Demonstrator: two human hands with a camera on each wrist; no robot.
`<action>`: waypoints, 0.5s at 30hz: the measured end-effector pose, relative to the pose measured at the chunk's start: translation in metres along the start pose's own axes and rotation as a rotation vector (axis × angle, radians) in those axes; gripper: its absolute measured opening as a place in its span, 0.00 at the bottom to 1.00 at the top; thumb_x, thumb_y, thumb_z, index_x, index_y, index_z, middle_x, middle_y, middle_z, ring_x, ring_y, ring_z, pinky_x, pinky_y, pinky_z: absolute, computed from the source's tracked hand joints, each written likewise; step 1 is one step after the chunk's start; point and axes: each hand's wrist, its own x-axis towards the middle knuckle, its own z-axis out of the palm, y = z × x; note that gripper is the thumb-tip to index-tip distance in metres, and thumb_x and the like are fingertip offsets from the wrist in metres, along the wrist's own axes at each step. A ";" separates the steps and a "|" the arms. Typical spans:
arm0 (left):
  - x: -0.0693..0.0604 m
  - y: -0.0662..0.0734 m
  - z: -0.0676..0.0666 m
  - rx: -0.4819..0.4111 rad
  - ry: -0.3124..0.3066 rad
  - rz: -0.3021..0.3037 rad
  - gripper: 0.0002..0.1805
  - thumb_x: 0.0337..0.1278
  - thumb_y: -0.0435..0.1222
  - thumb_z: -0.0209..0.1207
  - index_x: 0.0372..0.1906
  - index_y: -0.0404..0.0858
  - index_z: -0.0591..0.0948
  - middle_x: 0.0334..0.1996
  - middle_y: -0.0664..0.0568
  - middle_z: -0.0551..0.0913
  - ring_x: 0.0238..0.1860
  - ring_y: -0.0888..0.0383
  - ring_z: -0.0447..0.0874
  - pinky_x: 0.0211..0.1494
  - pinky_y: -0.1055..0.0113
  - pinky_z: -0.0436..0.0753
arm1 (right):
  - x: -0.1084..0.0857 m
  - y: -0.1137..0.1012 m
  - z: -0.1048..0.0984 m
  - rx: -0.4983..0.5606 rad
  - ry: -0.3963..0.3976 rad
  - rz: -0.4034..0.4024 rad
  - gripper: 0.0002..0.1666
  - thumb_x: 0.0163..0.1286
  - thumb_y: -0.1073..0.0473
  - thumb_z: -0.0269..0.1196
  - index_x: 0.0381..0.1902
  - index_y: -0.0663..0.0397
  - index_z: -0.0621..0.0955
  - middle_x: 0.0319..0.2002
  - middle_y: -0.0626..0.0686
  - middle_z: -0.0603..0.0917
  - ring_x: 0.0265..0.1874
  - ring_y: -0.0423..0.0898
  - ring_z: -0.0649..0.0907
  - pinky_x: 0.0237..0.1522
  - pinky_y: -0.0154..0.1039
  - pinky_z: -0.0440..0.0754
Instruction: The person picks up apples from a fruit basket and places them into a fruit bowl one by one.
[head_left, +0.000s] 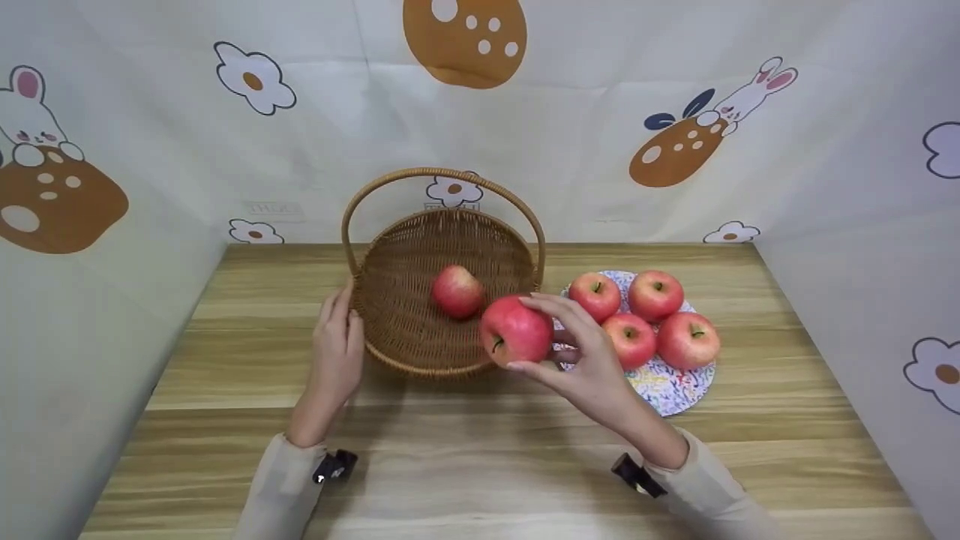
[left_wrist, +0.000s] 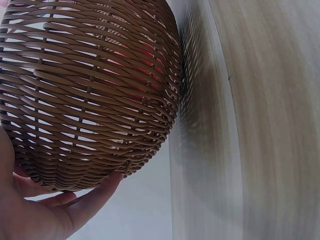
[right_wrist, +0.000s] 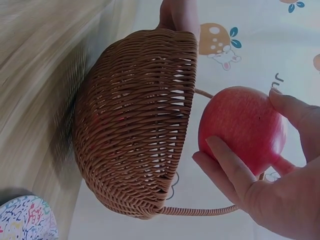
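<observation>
A red apple (head_left: 516, 330) with a stem is held above the basket's front right rim. My right hand (head_left: 581, 345) grips it between thumb and fingers; in the right wrist view that apple (right_wrist: 242, 127) hangs clear of the wicker. The brown wicker basket (head_left: 397, 330) has a tall arched handle (head_left: 442, 172), and one apple (head_left: 457, 291) lies inside. Against the basket's left outer side rests my left hand (head_left: 335, 352). In the left wrist view, its fingers (left_wrist: 97, 197) lie along the weave, and the inner apple shows red through the gaps.
Right of the basket, a round plate (head_left: 664, 394) with colourful speckles bears several red apples (head_left: 656, 295). Everything stands on a wood-grain table (head_left: 450, 465). Pale patterned cloth (head_left: 337, 127) encloses the back and both sides.
</observation>
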 end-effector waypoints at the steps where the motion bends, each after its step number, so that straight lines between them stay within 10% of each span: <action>1: 0.000 0.000 0.000 0.000 0.002 0.005 0.28 0.72 0.23 0.46 0.74 0.20 0.68 0.63 0.24 0.75 0.60 0.32 0.78 0.66 0.38 0.77 | -0.001 0.000 -0.001 -0.002 0.002 0.004 0.41 0.56 0.69 0.80 0.69 0.58 0.79 0.68 0.59 0.76 0.56 0.51 0.86 0.45 0.42 0.91; 15: -0.001 -0.001 0.000 0.018 -0.007 0.005 0.27 0.73 0.24 0.44 0.73 0.19 0.68 0.65 0.24 0.74 0.61 0.32 0.77 0.67 0.37 0.77 | -0.009 0.003 -0.013 -0.022 0.054 0.055 0.42 0.55 0.71 0.80 0.69 0.58 0.79 0.70 0.60 0.75 0.52 0.55 0.88 0.46 0.41 0.90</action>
